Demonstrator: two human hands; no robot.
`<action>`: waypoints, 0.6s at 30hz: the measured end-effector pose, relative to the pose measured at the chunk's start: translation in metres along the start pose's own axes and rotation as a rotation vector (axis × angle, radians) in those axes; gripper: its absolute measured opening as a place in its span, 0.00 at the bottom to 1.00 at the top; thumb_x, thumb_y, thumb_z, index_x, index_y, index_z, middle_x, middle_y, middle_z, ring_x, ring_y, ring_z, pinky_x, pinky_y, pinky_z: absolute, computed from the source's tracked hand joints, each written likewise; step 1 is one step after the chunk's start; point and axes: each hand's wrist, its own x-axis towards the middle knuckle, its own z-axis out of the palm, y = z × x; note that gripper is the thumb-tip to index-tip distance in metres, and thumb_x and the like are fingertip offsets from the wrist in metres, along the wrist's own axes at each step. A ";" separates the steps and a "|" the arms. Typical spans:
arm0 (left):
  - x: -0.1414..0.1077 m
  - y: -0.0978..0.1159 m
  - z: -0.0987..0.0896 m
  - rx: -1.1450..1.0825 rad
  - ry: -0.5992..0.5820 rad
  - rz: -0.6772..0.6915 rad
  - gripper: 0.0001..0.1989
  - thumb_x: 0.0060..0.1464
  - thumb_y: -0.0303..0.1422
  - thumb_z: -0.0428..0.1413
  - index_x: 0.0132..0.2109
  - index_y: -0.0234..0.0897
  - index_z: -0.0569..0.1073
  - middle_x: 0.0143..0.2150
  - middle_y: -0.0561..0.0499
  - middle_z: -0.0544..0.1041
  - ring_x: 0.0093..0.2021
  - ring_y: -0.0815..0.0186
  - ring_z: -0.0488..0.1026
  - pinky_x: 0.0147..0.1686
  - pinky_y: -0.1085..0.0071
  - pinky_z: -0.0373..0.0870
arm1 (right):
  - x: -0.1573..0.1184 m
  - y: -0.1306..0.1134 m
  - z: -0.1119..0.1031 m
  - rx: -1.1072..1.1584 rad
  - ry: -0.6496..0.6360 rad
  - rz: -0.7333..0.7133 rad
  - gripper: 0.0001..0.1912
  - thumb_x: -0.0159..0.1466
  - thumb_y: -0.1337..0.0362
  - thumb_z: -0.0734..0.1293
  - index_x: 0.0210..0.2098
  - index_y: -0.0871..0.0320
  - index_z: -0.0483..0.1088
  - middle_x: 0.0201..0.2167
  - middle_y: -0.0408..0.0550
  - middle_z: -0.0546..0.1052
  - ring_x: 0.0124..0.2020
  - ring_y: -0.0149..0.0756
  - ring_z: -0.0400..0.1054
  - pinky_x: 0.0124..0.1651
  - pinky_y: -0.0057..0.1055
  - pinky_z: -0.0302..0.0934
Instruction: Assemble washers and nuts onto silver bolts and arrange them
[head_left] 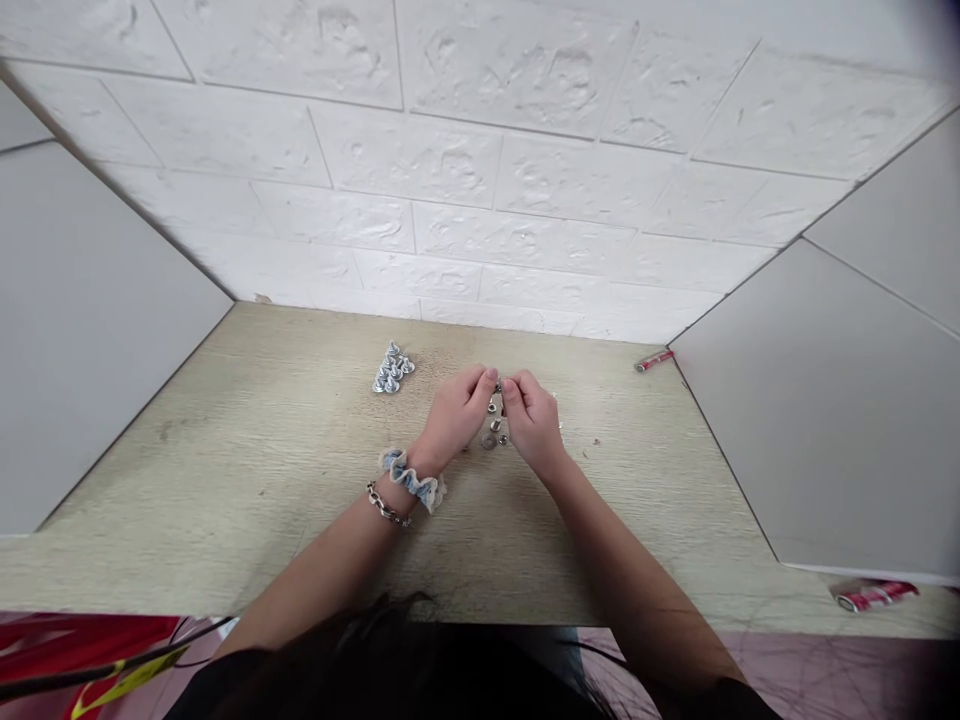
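Observation:
My left hand (459, 408) and my right hand (531, 420) meet fingertip to fingertip above the wooden table. Both are closed in a pinch around one small metal fastener (499, 387), mostly covered by the thumbs; whether it is a bolt, a nut or both joined, I cannot tell. Just below the fingers lie loose metal parts: a flat washer (489, 440), a nut (503, 440) and a short bolt-like piece (495, 425). Further bits are partly hidden by my right hand. Left of my hands stands a cluster of several bolts fitted with washers (391, 370).
A white brick-pattern wall (450, 230) closes off the back of the table (300, 420). Grey panels rise on the left (97, 330) and right (840, 400). One red-and-silver battery (654, 361) lies at the back right, another (877, 595) near the front right edge.

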 end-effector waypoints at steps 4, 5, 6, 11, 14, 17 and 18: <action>0.000 -0.001 0.000 -0.036 0.005 -0.032 0.20 0.59 0.40 0.42 0.22 0.35 0.54 0.20 0.57 0.58 0.23 0.73 0.56 0.25 0.73 0.50 | -0.001 0.001 0.000 0.015 -0.046 0.016 0.16 0.64 0.55 0.54 0.25 0.57 0.58 0.18 0.38 0.61 0.21 0.27 0.55 0.27 0.26 0.50; 0.000 -0.001 0.001 -0.047 0.001 -0.034 0.20 0.59 0.41 0.42 0.22 0.35 0.55 0.20 0.57 0.58 0.23 0.73 0.56 0.25 0.73 0.51 | -0.001 0.001 0.001 0.026 -0.072 0.022 0.17 0.65 0.55 0.53 0.24 0.57 0.57 0.18 0.39 0.61 0.21 0.27 0.55 0.27 0.26 0.50; 0.000 -0.001 0.001 -0.058 -0.005 -0.033 0.20 0.59 0.41 0.42 0.22 0.35 0.55 0.20 0.57 0.59 0.23 0.73 0.57 0.25 0.73 0.52 | -0.001 0.002 0.002 0.042 -0.096 0.028 0.19 0.65 0.54 0.52 0.22 0.57 0.57 0.18 0.40 0.61 0.21 0.27 0.55 0.27 0.26 0.50; -0.001 0.002 0.000 -0.103 -0.052 -0.008 0.20 0.60 0.40 0.42 0.23 0.35 0.61 0.21 0.56 0.64 0.24 0.72 0.61 0.28 0.73 0.56 | -0.002 0.001 0.004 0.177 -0.128 0.101 0.25 0.65 0.49 0.49 0.19 0.58 0.56 0.17 0.41 0.61 0.21 0.28 0.55 0.28 0.28 0.50; -0.001 0.004 0.000 -0.112 -0.056 0.008 0.20 0.60 0.39 0.42 0.23 0.35 0.61 0.20 0.56 0.64 0.24 0.72 0.60 0.28 0.74 0.57 | -0.001 0.000 0.005 0.211 -0.119 0.156 0.26 0.64 0.47 0.49 0.18 0.58 0.56 0.16 0.41 0.60 0.20 0.28 0.54 0.27 0.28 0.50; -0.001 0.004 0.000 -0.114 -0.044 0.015 0.19 0.60 0.39 0.42 0.22 0.35 0.60 0.19 0.56 0.64 0.23 0.72 0.59 0.27 0.74 0.56 | -0.001 0.001 0.004 0.211 -0.115 0.148 0.26 0.64 0.47 0.50 0.18 0.57 0.56 0.16 0.41 0.60 0.21 0.28 0.55 0.27 0.28 0.50; -0.001 0.004 0.001 -0.111 -0.039 0.012 0.19 0.60 0.39 0.42 0.22 0.35 0.60 0.19 0.56 0.63 0.23 0.72 0.59 0.27 0.74 0.56 | -0.001 0.001 0.004 0.214 -0.114 0.130 0.25 0.64 0.48 0.50 0.19 0.57 0.56 0.17 0.41 0.61 0.21 0.28 0.56 0.28 0.28 0.51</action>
